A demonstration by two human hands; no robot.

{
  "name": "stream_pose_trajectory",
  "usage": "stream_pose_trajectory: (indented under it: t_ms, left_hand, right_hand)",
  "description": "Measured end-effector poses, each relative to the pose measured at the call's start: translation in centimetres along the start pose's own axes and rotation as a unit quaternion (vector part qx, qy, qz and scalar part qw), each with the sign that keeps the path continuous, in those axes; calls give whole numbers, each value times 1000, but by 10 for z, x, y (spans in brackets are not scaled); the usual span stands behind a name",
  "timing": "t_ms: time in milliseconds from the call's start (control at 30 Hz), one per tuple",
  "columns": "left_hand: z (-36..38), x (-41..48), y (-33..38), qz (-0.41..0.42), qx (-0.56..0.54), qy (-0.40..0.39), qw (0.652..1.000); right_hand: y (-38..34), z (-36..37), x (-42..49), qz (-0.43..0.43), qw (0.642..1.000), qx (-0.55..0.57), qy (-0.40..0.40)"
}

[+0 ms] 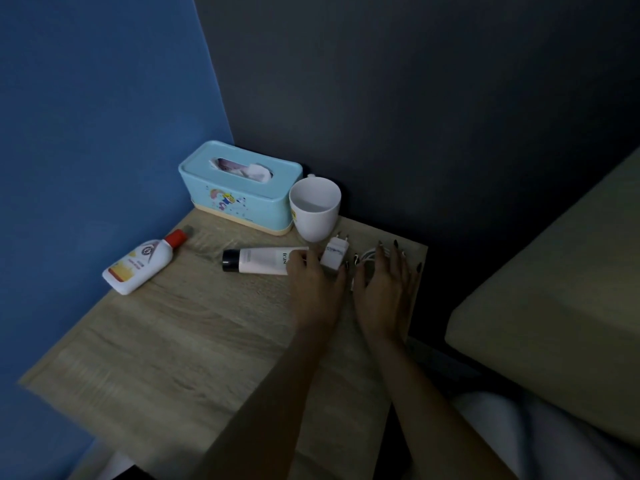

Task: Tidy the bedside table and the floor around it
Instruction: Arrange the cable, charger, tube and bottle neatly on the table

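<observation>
Worktop (173, 323): pale wood-grain finish. Tissue box (239, 188): light blue, with a cream band at the base and a multicoloured cartoon print on the front. Cup (317, 216): white, small yellow mark on its left side. Bottle (138, 266): white, red cap, yellow and orange label. Tube (263, 260): white, black cap, dark lettering. Charger plug (334, 256) and cable (369, 254): both white. Left wall (86, 133): plain blue. Rear wall (415, 98): plain dark grey. Bed (554, 271): dull olive-beige. Right hand (384, 289): nails dark, near black

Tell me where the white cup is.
Head view: the white cup stands on the table, right of the blue tissue box, behind the charger plug.
</observation>
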State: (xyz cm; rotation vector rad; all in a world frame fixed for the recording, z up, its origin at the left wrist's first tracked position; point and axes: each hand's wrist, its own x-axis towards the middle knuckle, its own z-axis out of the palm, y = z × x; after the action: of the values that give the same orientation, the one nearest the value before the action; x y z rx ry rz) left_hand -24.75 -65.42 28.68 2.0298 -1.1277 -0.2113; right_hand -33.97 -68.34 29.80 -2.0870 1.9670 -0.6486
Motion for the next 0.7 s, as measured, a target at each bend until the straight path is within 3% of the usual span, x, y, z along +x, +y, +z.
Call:
stream_pose_trajectory:
  t_ms: [167, 333, 400, 567, 633, 700]
  left_hand:
    - [-9, -9, 8, -23, 11, 6, 1000]
    - [-64, -35, -7, -48, -2, -18, 999]
    - [-83, -43, -28, -39, 80, -15, 996]
    - [-174, -44, -97, -74, 212, -14, 974]
    - [-199, -45, -118, -98, 249, -44, 963]
    - [-216, -45, -131, -110, 269, -81, 953]
  right_hand:
    - [4, -6, -3, -1, 1000, 21, 14]
    - [-3, -24, -15, -60, 995, 65, 56]
    - [3, -26, -22, -101, 992, 51, 64]
    - [-43, -23, -70, -195, 973, 58, -109]
    - [-60, -16, -82, -216, 960, 14, -180]
    - [-72, -12, -88, -244, 951, -24, -190]
